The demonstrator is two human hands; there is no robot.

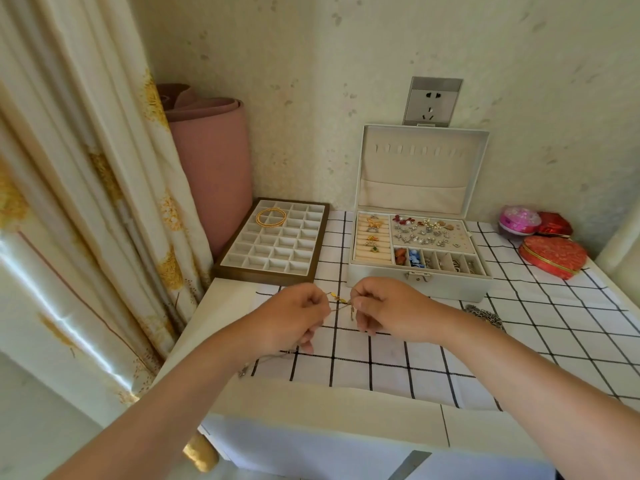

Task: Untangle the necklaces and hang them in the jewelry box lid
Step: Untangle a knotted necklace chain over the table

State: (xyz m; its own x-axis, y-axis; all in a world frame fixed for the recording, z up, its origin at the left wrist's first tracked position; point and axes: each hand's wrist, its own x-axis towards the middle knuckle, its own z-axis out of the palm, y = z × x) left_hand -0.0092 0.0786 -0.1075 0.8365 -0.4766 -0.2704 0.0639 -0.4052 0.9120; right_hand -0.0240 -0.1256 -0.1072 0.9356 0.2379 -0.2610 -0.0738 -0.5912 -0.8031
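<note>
A thin gold necklace with small leaf charms is stretched between my two hands, above the checked cloth in front of the jewelry box. My left hand pinches one end and my right hand pinches the other; a short piece dangles below the right fingers. The white jewelry box stands behind, its lid upright against the wall with a row of bare hooks and a pocket. A silver chain lies on the cloth behind my right forearm. Another thin chain trails under my left wrist.
A divided tray with a gold bangle sits left of the box. Red and pink tins stand at the right. A curtain and a pink rolled mat fill the left. A wall socket is above the lid.
</note>
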